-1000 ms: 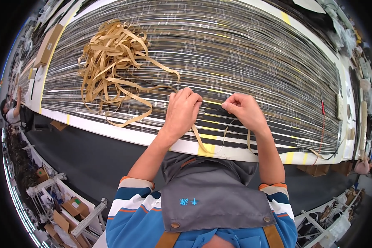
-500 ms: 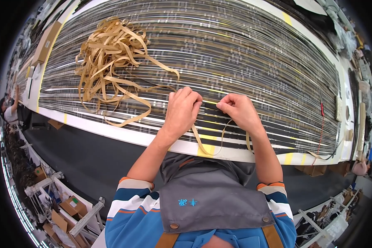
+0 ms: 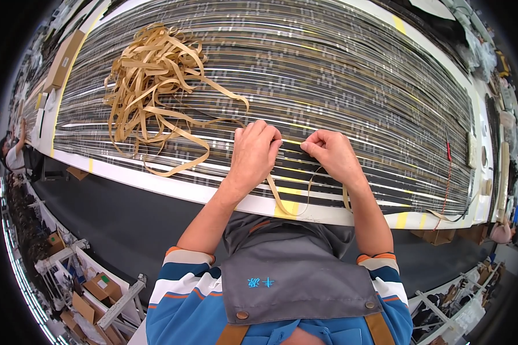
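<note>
A large striped sheet of dark, white, brown and yellow woven bands (image 3: 357, 86) covers the table. My left hand (image 3: 254, 148) is closed over it, fingertips pinched, with a tan ribbon (image 3: 275, 195) coming out below the palm. Just to the right, my right hand (image 3: 332, 154) pinches thumb against forefinger; what lies between those tips is too small to make out. The ribbon hangs in a loop at the table's near edge and passes under the right hand. A tangled heap of tan ribbon (image 3: 155, 75) lies to the left, loose ends trailing toward my left hand.
A white table border (image 3: 138, 185) with yellow tape marks runs along the near side. At the far left rests a cardboard box (image 3: 65, 59). A red tool (image 3: 448, 150) with a cord lies on the right. Another person (image 3: 14, 152) is at the far left edge.
Almost nothing differs. Both hands keep their pinched poses in nearly the same place, and the ribbon heap has not moved.
</note>
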The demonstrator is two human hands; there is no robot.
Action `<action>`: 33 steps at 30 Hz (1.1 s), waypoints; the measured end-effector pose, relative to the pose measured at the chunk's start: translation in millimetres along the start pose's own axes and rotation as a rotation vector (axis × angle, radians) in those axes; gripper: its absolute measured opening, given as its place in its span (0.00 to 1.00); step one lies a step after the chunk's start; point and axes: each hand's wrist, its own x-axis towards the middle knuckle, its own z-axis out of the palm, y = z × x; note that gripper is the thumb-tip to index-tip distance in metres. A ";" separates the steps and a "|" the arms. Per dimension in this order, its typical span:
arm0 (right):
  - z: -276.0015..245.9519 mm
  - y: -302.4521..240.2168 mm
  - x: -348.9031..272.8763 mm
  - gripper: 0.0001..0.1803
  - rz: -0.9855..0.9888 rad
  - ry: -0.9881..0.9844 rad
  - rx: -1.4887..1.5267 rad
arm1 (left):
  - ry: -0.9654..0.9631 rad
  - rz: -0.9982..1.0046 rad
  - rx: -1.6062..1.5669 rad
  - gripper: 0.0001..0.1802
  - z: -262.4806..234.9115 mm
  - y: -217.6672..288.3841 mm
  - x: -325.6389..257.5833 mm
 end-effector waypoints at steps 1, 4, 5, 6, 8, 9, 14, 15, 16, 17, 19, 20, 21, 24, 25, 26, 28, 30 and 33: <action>0.1 -0.5 -0.2 0.12 0.000 -0.001 -0.006 | 0.016 0.008 0.005 0.04 0.6 -0.1 0.3; 0.4 -1.0 -0.2 0.12 -0.003 -0.004 -0.016 | 0.035 0.005 0.033 0.06 4.3 1.3 0.7; 0.5 -1.1 -0.2 0.12 -0.006 -0.007 -0.020 | 0.039 -0.006 0.055 0.08 5.8 2.0 0.9; 0.1 -2.4 -1.1 0.12 -0.005 -0.007 -0.020 | 0.038 -0.007 0.055 0.08 6.7 2.5 1.2; -2.0 -7.6 -3.7 0.11 -0.032 0.000 -0.051 | 0.023 -0.051 0.070 0.10 7.1 3.3 2.5; -2.5 -8.3 -5.3 0.11 -0.032 0.000 -0.052 | 0.023 -0.051 0.070 0.10 6.8 3.4 3.0; -5.5 -9.1 -12.1 0.11 -0.143 0.062 -0.166 | -0.016 -0.082 0.063 0.11 6.1 3.1 5.0; -7.5 -12.0 -13.1 0.11 -0.140 0.064 -0.167 | -0.018 -0.081 0.060 0.11 6.1 3.1 5.3; -10.0 -16.2 -13.8 0.11 -0.074 0.002 -0.192 | -0.021 -0.088 0.067 0.11 6.1 2.9 5.4; -12.4 -19.6 -14.1 0.11 -0.007 -0.060 -0.216 | -0.025 -0.095 0.073 0.11 6.0 2.6 5.6; -19.8 -21.1 -14.1 0.11 0.001 -0.074 -0.224 | -0.030 -0.103 0.067 0.11 5.0 3.6 7.7; -24.5 -20.5 -14.5 0.10 0.005 -0.089 -0.231 | -0.034 -0.112 0.063 0.11 4.7 4.5 8.3; -29.6 -18.7 -15.3 0.11 0.008 -0.075 -0.243 | -0.042 -0.111 0.067 0.11 4.7 5.0 8.2; -44.9 -12.2 -19.5 0.11 0.054 -0.041 -0.194 | -0.044 -0.119 0.068 0.11 4.4 3.1 6.9; -50.2 -5.9 -20.4 0.11 0.065 -0.028 -0.197 | -0.040 -0.120 0.068 0.11 4.7 3.9 7.5; -53.9 -1.5 -21.9 0.11 0.069 -0.022 -0.200 | -0.041 -0.115 0.062 0.11 4.7 4.5 7.7; -58.8 5.7 -25.3 0.10 0.118 0.046 -0.151 | -0.035 -0.116 0.058 0.11 4.9 5.1 8.0; -56.5 17.7 -26.7 0.10 0.096 0.075 -0.135 | -0.029 -0.112 0.047 0.11 6.3 4.7 7.4; -53.8 21.1 -30.0 0.10 0.089 0.102 -0.125 | -0.019 -0.111 0.051 0.11 7.5 1.7 6.7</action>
